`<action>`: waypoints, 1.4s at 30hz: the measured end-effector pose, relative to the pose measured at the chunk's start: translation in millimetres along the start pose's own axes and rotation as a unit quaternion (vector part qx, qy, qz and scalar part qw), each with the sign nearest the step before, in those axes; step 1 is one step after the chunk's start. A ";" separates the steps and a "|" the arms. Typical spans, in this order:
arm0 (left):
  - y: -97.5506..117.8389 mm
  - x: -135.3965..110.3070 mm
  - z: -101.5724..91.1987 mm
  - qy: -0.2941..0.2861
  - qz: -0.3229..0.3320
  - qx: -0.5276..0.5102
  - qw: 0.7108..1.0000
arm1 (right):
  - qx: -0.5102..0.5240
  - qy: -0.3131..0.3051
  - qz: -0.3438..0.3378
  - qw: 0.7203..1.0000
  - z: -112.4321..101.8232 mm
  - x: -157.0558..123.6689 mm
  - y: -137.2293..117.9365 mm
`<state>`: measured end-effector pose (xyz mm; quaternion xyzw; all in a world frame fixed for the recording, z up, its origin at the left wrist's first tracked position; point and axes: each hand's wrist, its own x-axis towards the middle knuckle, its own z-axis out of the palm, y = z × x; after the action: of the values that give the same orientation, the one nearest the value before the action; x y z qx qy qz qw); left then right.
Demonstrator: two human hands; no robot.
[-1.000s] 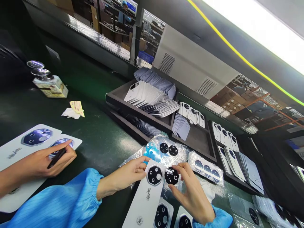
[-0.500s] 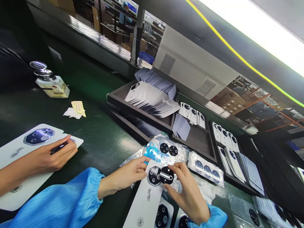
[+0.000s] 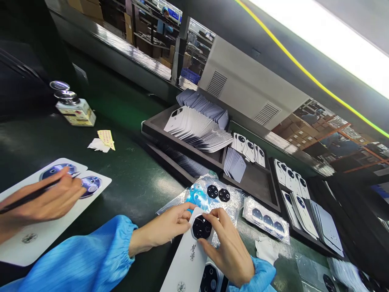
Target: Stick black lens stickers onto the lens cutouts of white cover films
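My left hand [image 3: 162,228] pinches the upper left edge of a white phone back panel [image 3: 184,265], which lies tilted in front of me. Over the panel's camera area sits a round black camera lens cover [image 3: 201,228]. Thumb and fingers of my right hand [image 3: 227,248] grip the lens cover at its right rim; whether it is fully flat on the panel I cannot tell. Another panel with a dark camera ring [image 3: 209,278] lies partly hidden beneath my right hand. Just beyond, two black lens covers [image 3: 218,193] rest on a clear plastic bag [image 3: 234,202] beside blue film pieces [image 3: 197,196].
To the left, another person's hand [image 3: 57,198] holds a thin dark tool [image 3: 36,192] over white panels [image 3: 57,231]. Dark trays [image 3: 258,186] with fanned panels stand behind. Nearby are wrapped lens covers [image 3: 267,221], crumpled tissue [image 3: 266,249] and a dispenser bottle [image 3: 77,113].
My right hand has brought the lens cover left, from beside the panel's camera area to over it. The other person's hand has shifted left and turned.
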<state>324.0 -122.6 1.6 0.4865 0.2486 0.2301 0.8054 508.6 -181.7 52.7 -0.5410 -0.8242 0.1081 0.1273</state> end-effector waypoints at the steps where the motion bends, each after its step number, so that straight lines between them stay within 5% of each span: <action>1: -0.2 0.0 -0.2 0.001 0.001 0.000 1.000 | 0.000 0.000 0.001 1.000 0.5 0.0 -0.1; 42: 1.3 -0.2 4.1 0.006 0.003 -0.003 1.000 | -0.048 -0.013 0.010 0.999 0.2 -0.9 -5.2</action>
<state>326.2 -124.9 4.5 0.4832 0.2517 0.2359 0.8047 504.4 -184.6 54.1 -0.5537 -0.8243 0.0767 0.0895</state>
